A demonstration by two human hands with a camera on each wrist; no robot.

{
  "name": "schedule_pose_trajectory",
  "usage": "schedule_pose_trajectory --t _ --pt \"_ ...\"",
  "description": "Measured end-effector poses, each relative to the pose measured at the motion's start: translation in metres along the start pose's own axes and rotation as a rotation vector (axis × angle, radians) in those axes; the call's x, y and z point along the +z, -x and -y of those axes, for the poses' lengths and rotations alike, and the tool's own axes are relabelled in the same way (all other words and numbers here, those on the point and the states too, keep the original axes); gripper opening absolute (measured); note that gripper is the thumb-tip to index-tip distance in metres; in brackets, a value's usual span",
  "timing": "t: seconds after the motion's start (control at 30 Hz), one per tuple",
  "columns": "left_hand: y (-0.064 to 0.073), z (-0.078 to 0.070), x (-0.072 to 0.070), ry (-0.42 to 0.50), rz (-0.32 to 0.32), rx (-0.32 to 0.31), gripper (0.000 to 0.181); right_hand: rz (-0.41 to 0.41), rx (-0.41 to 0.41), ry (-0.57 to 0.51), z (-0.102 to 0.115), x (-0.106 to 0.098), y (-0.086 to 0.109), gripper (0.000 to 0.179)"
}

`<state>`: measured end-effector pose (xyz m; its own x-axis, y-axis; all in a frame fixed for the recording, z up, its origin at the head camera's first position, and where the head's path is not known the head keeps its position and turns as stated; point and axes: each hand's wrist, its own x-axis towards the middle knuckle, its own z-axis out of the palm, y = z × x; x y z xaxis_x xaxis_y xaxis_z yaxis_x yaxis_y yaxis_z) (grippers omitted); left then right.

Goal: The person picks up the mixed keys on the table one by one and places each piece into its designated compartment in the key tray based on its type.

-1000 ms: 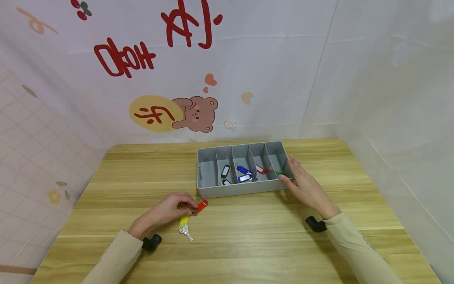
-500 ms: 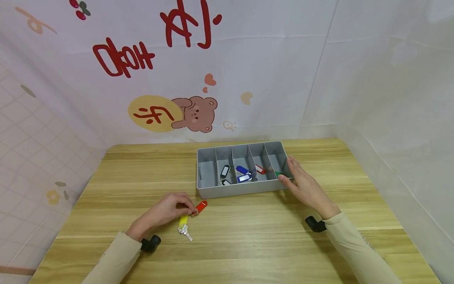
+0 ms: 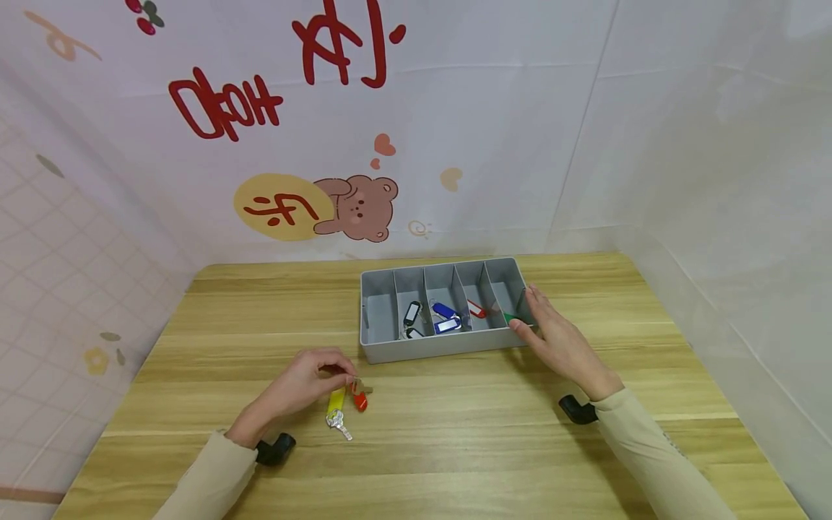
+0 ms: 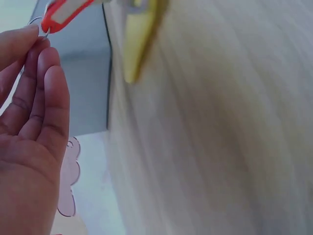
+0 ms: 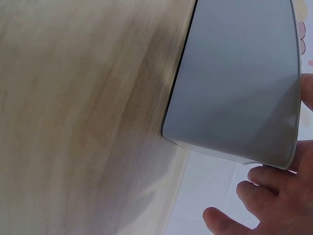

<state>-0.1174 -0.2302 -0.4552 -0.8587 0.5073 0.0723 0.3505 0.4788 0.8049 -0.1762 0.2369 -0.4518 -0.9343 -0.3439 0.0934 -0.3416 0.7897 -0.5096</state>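
Observation:
My left hand (image 3: 300, 381) pinches the metal ring of a red key tag (image 3: 361, 401), which hangs from the fingertips in front of the tray with a brass-coloured key beside it. In the left wrist view, the red key tag (image 4: 66, 14) shows a white label. Just below lies a yellow key tag (image 3: 336, 399) with a silver key (image 3: 337, 419) on the table. My right hand (image 3: 564, 352) rests against the right end of a grey divided tray (image 3: 442, 349), thumb over the front rim, fingers extended along the side. The right wrist view shows several fingers spread past the tray wall (image 5: 234, 83).
Inside the tray, black key tags (image 3: 412, 313) lie in the second compartment from the left. Blue key tags (image 3: 446, 326) share the middle one. A red tag (image 3: 477, 309) lies in the fourth, and something green (image 3: 510, 318) shows in the rightmost. A printed curtain (image 3: 494, 130) hangs behind.
The red key tag has swung from pointing up and right to hanging down below the left fingertips, its key now showing. The right hand and tray stay in place.

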Motion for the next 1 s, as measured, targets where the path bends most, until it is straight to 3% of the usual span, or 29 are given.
schedule_pose_trajectory --t 0.2,0.4,1.0 --pt "-0.003 -0.012 0.003 0.013 -0.032 -0.009 0.009 -0.001 0.003 -0.001 -0.001 0.000 0.000 0.085" --pt "-0.007 -0.023 0.006 -0.003 -0.077 0.021 0.011 0.000 0.003 -0.003 -0.001 0.000 0.000 0.085" --pt "-0.025 -0.062 0.015 0.049 -0.132 0.037 0.009 -0.016 -0.009 0.004 0.000 0.001 0.000 0.084"
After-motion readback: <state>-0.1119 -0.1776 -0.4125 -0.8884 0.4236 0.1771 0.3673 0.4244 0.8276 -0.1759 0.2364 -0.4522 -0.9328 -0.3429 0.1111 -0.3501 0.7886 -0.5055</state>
